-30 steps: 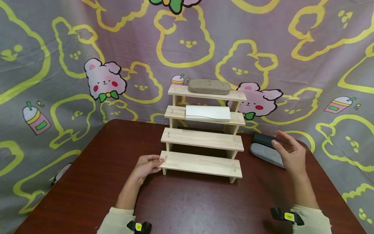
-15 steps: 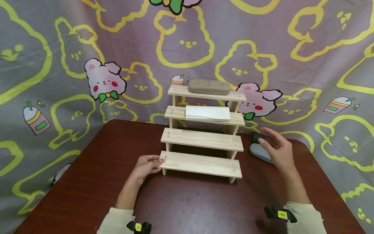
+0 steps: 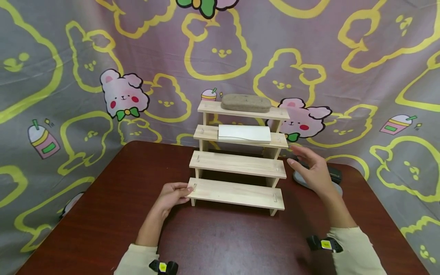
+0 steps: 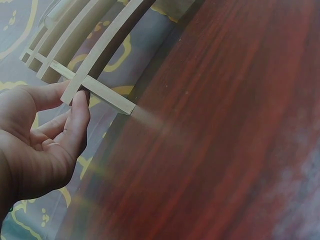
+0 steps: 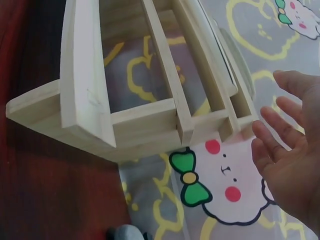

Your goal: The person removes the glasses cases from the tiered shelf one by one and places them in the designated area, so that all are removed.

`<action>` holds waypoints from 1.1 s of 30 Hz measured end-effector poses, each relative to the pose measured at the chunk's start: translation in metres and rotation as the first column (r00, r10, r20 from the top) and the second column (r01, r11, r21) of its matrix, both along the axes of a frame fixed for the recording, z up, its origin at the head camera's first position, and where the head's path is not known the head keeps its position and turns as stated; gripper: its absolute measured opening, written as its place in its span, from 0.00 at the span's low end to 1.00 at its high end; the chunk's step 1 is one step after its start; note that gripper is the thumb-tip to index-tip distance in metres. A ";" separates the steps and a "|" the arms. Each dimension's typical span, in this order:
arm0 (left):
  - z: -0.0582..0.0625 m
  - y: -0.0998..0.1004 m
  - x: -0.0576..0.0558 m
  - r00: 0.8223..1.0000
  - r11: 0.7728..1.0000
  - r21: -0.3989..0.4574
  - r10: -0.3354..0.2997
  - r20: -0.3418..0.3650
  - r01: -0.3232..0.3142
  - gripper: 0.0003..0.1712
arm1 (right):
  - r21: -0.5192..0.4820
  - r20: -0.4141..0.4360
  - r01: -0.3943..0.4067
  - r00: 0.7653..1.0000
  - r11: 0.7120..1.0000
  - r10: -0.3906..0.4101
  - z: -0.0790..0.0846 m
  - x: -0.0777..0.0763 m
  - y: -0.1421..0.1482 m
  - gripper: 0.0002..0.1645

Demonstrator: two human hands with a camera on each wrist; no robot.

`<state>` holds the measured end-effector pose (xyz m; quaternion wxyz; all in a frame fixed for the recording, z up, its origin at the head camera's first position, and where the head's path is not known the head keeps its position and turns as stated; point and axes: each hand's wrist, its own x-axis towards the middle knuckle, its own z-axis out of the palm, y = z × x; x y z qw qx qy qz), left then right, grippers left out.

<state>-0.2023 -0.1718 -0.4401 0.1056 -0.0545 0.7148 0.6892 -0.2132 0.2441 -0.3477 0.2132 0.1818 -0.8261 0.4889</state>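
Observation:
A wooden rack with several stepped shelves (image 3: 237, 161) stands on the dark red table. My left hand (image 3: 172, 196) pinches the left end of its lowest shelf, thumb on top and fingers beneath. In the left wrist view, that hand (image 4: 45, 145) grips the shelf end near the rack's leg. My right hand (image 3: 313, 173) is raised just right of the rack, fingers apart and holding nothing. The right wrist view has this hand (image 5: 290, 145) beside the upper shelves' ends. A brown fabric case (image 3: 245, 102) lies on the top shelf, a white case (image 3: 244, 132) one shelf below.
Behind my right hand, a grey felt case (image 3: 337, 188) and a black case (image 3: 335, 175) lie on the table (image 3: 237, 244), partly hidden by the hand. A patterned curtain (image 3: 165, 49) hangs close behind the table. The two lower shelves carry nothing.
My right hand has moved left, from over the grey and black cases to near the rack's right side. The left hand keeps its pinch on the lowest shelf.

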 end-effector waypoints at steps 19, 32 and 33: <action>-0.001 0.000 -0.001 1.000 1.000 0.011 0.001 -0.003 -0.001 0.26 | 0.200 0.160 -0.054 0.987 0.978 0.022 0.034 -0.041 -0.018 0.33; -0.001 -0.001 0.000 1.000 1.000 0.013 0.000 -0.002 0.000 0.26 | 0.282 0.304 -0.102 0.953 0.954 0.012 0.044 -0.077 -0.027 0.43; -0.001 -0.001 0.000 1.000 1.000 0.012 0.000 -0.002 0.000 0.26 | 0.282 0.316 -0.105 0.949 0.954 0.011 0.044 -0.080 -0.028 0.44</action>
